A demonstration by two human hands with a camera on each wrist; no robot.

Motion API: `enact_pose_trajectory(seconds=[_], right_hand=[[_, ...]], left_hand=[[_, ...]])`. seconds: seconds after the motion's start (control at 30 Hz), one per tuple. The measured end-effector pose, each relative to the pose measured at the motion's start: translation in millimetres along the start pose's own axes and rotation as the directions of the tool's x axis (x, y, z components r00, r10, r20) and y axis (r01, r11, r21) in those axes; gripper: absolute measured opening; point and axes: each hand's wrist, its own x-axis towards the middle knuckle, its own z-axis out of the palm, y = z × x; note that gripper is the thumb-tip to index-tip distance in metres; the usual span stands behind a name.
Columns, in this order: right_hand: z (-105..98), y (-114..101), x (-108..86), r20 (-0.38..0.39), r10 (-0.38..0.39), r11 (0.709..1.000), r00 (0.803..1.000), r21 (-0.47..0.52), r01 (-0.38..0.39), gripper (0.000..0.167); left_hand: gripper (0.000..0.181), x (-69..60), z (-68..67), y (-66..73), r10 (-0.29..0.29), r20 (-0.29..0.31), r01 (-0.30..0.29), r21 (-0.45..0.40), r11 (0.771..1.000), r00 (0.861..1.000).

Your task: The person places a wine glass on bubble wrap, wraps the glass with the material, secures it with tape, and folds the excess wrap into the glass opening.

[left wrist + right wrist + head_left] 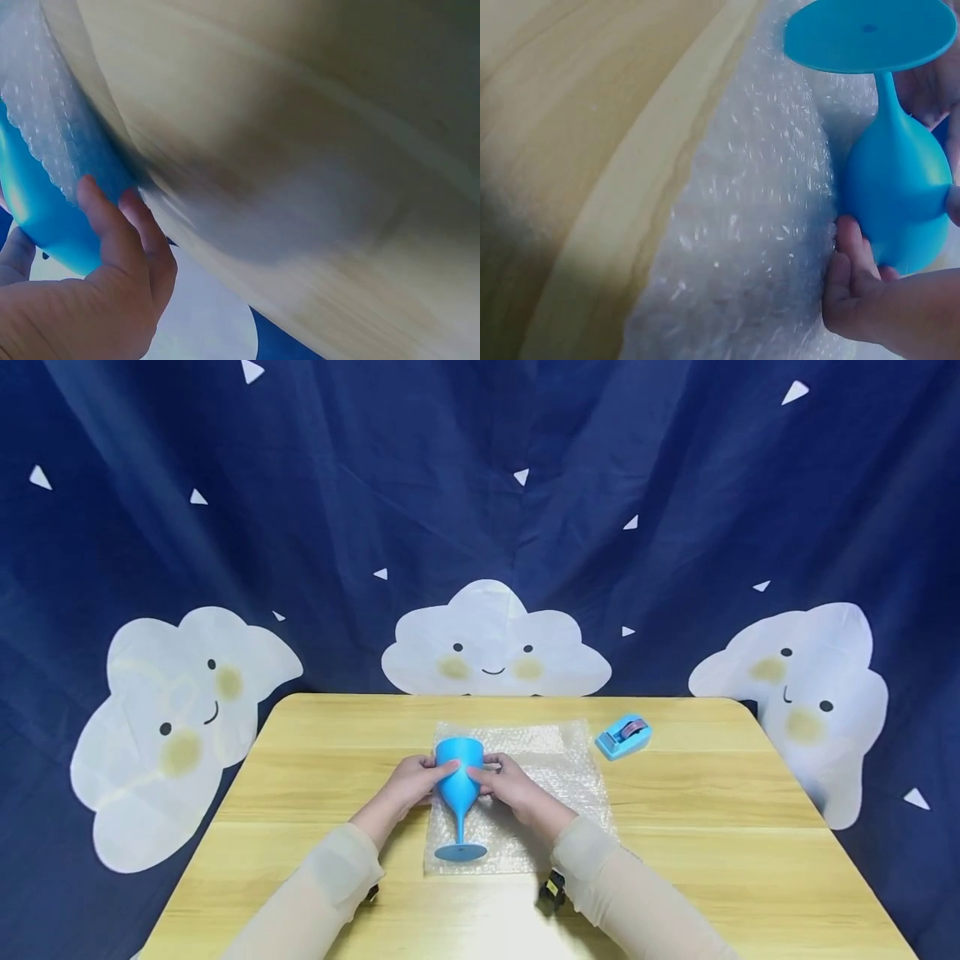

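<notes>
A blue goblet (458, 787) lies tilted over a sheet of bubble wrap (573, 785), its cup end away from me and its round foot toward me. My left hand (412, 780) holds the cup from the left, thumb across its front. In the left wrist view, that hand's fingers (112, 229) press the edge of the wrap against the blue side. From the right, my right hand (516, 787) grips the cup with its thumb on the front. The right wrist view shows this hand's fingers (855, 259) at the lower cup, above the wrap.
A blue tape dispenser (624, 737) with a roll of tape stands right of the wrap's far corner. All this is on a light wooden table (690, 860). Behind its far edge hangs a dark blue curtain (450, 485) printed with clouds.
</notes>
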Motion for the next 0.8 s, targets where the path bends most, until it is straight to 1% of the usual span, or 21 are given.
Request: enact_pose_trajectory(seconds=[0.07,0.2,0.27,0.33,0.47,0.57,0.63,0.73,0.8], right_hand=[[-1.2,0.0,0.5,0.027,0.007,0.999,1.000,0.033,-0.007,0.063],[-3.4,-0.2,0.1,0.067,0.008,0.995,0.998,0.095,-0.014,0.062],[-4.8,-0.5,-0.5,0.078,0.010,0.993,0.997,0.121,-0.019,0.062],[-6.2,-0.6,-1.6,0.088,0.009,0.989,0.996,0.147,-0.022,0.061],[-8.9,-0.4,-3.3,0.107,0.000,0.987,0.994,0.162,-0.017,0.059],[-10.0,-1.1,-3.7,0.105,0.007,0.987,0.994,0.160,-0.024,0.059],[-10.2,-1.7,-3.3,0.097,0.025,0.986,0.995,0.163,-0.041,0.059],[-10.3,-1.2,-2.0,0.080,0.033,0.987,0.996,0.157,-0.045,0.058],[-9.9,-0.3,-1.3,0.069,0.032,0.988,0.997,0.148,-0.042,0.058]], left_hand=[[0.073,-0.4,0.7,1.4,0.030,-0.007,-0.030,0.018,0.999,1.000],[0.073,-2.2,1.3,3.8,0.072,-0.020,-0.071,0.043,0.997,0.997],[0.071,-3.7,0.9,4.9,0.079,-0.026,-0.078,0.059,0.995,0.997],[0.064,-4.8,0.4,6.0,0.073,-0.028,-0.071,0.069,0.995,0.997],[0.051,-6.7,-0.3,8.0,0.066,-0.035,-0.064,0.077,0.995,0.997],[0.048,-7.6,0.6,8.4,0.082,-0.041,-0.079,0.085,0.993,0.996],[0.049,-8.5,1.5,8.4,0.097,-0.043,-0.092,0.089,0.992,0.994],[0.049,-8.4,3.4,7.3,0.110,-0.054,-0.105,0.077,0.991,0.992],[0.049,-8.2,4.7,6.5,0.118,-0.067,-0.113,0.084,0.990,0.991]])
